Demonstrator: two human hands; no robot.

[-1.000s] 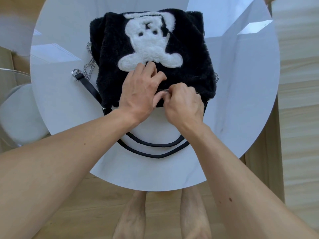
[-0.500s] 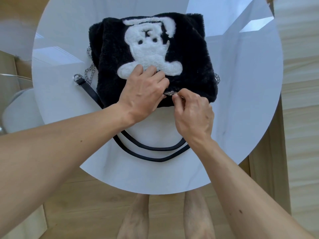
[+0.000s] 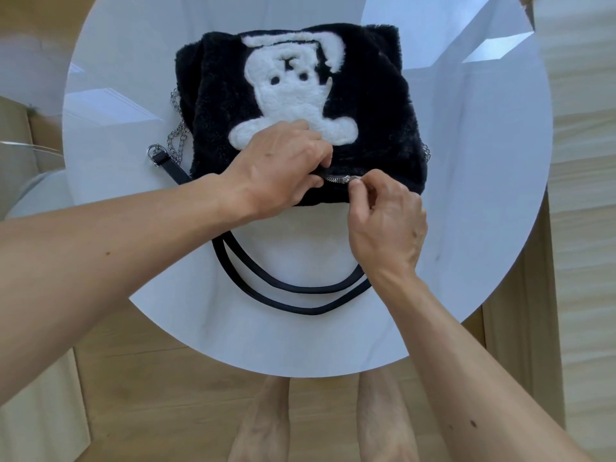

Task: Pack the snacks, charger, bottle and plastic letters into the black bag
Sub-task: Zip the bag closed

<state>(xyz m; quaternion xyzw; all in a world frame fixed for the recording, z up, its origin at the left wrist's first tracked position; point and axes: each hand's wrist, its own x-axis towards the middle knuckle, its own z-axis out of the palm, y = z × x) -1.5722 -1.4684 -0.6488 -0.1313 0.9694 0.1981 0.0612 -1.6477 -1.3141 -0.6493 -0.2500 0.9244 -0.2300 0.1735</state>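
A fluffy black bag (image 3: 383, 128) with a white bear figure lies flat on the round white table (image 3: 483, 201). Along its near edge runs a silver zipper (image 3: 336, 178). My left hand (image 3: 283, 168) grips the bag's near edge at the zipper's left part, fingers curled into the fur. My right hand (image 3: 383, 221) pinches the zipper pull between thumb and forefinger, just right of the left hand. No snacks, charger, bottle or plastic letters are visible.
The bag's black straps (image 3: 293, 295) loop on the table toward me, under my right wrist. A silver chain and buckle (image 3: 166, 151) lie at the bag's left. My bare feet (image 3: 320, 425) stand on the wooden floor below the table's near edge.
My right hand has drawn the zipper pull to the right, leaving a short run of silver teeth in view between the hands. The left hand stays gripping the bag's edge.
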